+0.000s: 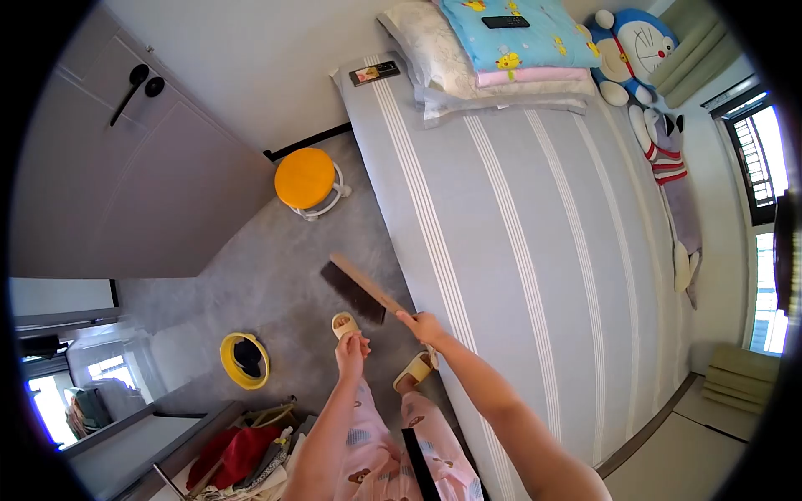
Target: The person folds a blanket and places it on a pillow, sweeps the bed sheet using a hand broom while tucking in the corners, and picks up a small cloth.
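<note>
My right hand (424,327) is wrapped round the handle of a wooden brush (368,285) with dark bristles. The brush is in the air over the grey floor, beside the edge of the bed. My left hand (353,354) is closed, with its fingers bent together, to the left of the brush handle and above a yellow slipper (343,325); what it holds, if anything, is too small to tell. The bed (493,225) has a grey cover with white stripes.
An orange stool (305,179) stands between the door (134,167) and the bed. A yellow basin (245,361) with dark contents is on the floor at left. Pillows (518,37), a remote (506,22) and plush toys (631,54) lie at the bed's far end.
</note>
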`<state>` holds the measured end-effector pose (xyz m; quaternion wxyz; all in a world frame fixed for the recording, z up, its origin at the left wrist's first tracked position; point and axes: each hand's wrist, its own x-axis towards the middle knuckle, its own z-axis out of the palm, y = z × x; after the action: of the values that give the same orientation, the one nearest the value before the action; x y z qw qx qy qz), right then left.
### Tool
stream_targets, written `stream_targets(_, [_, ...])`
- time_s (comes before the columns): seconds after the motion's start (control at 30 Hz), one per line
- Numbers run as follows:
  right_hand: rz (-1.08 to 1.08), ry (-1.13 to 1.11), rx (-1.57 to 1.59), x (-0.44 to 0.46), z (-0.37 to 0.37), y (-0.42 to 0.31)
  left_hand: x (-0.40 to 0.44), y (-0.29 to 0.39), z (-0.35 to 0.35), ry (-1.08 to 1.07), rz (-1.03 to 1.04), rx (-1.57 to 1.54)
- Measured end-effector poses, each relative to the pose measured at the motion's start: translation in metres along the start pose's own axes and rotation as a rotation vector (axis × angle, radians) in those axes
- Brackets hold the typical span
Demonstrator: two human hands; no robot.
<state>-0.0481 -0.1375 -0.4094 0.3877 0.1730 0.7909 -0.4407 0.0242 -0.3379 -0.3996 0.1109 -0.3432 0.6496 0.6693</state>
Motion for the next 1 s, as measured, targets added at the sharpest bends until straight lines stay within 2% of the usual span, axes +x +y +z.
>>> stream_targets(0.07, [-0.035, 0.19, 0.14, 0.001, -0.014, -0.015, 0.015, 0.013, 0.003, -0.014, 0.037, 0.006])
stream_targets(0.13, [0.039, 0.363, 0.374, 0.038, -0.054, 0.006, 0.026, 0.029, 0.004, -0.04, -0.019, -0.004])
stream_targets(0.2, [0.131, 0.582, 0.752, 0.05, -0.107, -0.01, 0.049, 0.038, 0.001, -0.079, -0.032, 0.007])
stream_targets(0.33, [0.22, 0.846, 1.554, 0.094, -0.173, -0.012, 0.092, 0.047, -0.022, -0.138, -0.028, 0.072])
stream_targets(0.37, [0.283, 0.732, 1.662, 0.088, -0.174, -0.032, 0.1, 0.058, -0.028, -0.142, -0.03, 0.091])
stream_targets(0.4, [0.236, 0.613, 1.646, 0.106, -0.16, -0.024, 0.11, 0.066, -0.035, -0.145, -0.032, 0.108])
stream_targets(0.47, [0.301, 0.671, 1.294, 0.157, -0.09, -0.017, 0.129, 0.081, -0.049, -0.131, -0.047, 0.145])
stream_targets(0.53, [0.253, 0.754, 0.553, 0.199, 0.017, 0.002, 0.153, 0.093, -0.064, -0.114, -0.05, 0.167])
stream_targets(0.6, [0.235, 0.273, 0.037, 0.144, 0.044, -0.094, 0.173, 0.102, -0.076, -0.086, -0.046, 0.172])
stream_targets(0.67, [0.033, -0.137, -0.133, 0.108, 0.042, -0.153, 0.187, 0.116, -0.083, -0.088, -0.046, 0.179])
stream_targets(0.77, [0.066, 0.212, 0.128, 0.104, 0.043, -0.149, 0.209, 0.139, -0.086, -0.1, -0.044, 0.167])
stream_targets(0.83, [0.032, 0.457, 0.364, 0.133, 0.019, -0.109, 0.216, 0.152, -0.085, -0.111, -0.031, 0.179])
stream_targets(0.87, [0.181, 0.598, 0.59, 0.114, -0.017, -0.137, 0.22, 0.155, -0.084, -0.109, -0.028, 0.181])
stream_targets(0.9, [0.27, 0.785, 0.726, 0.128, -0.042, -0.122, 0.224, 0.156, -0.082, -0.11, -0.026, 0.181])
stream_targets(0.93, [0.222, 0.857, 0.905, 0.142, -0.067, -0.098, 0.227, 0.158, -0.08, -0.111, -0.023, 0.182])
stream_targets(1.0, [0.106, 0.927, 1.336, 0.144, -0.122, -0.095, 0.227, 0.159, -0.076, -0.141, -0.019, 0.169])
